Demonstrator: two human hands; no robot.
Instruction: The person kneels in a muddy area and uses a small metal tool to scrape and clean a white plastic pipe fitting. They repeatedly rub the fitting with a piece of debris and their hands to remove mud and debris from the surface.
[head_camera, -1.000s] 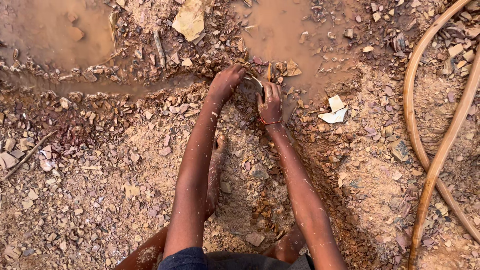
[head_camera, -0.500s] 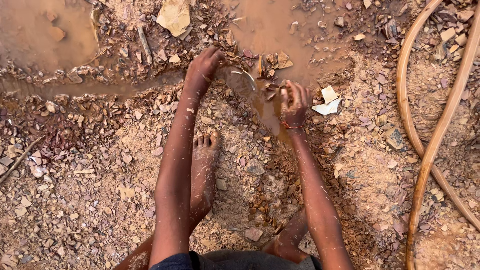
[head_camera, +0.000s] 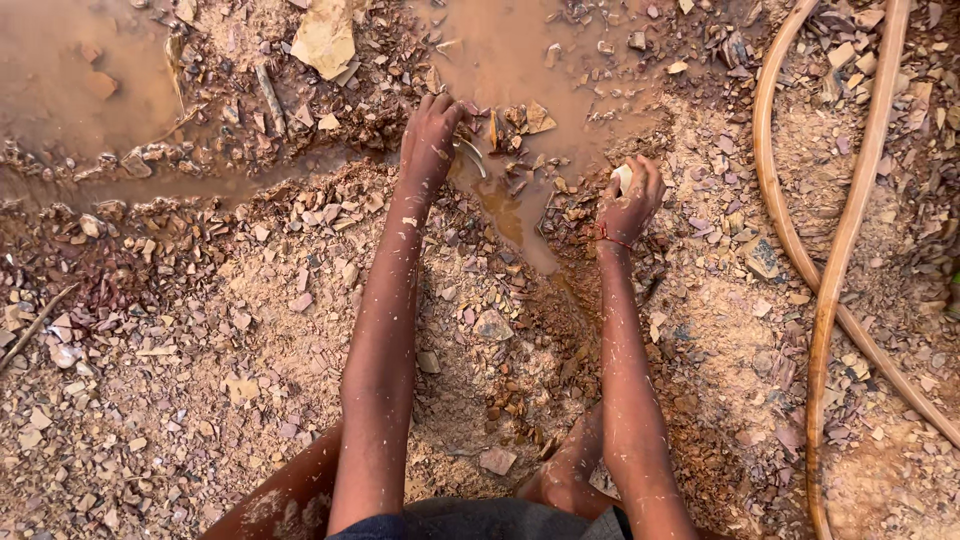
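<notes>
**Hands at muddy channel edge**

Left hand (head_camera: 430, 135): fingers curled down on wet rubble beside a thin curved metal piece (head_camera: 471, 155); grasp could not be told. Right hand (head_camera: 628, 200): closed around a pale stone (head_camera: 622, 178), right of the muddy water (head_camera: 510, 60). Hose (head_camera: 830, 290): well apart.

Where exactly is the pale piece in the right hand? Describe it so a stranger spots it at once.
Start at the muddy puddle at top centre and follow its narrow tongue down. Just right of it lies the right hand, a red thread on its wrist. The pale piece sits in its fingers, whitish and smooth-looking among reddish-brown stone chips.
</notes>
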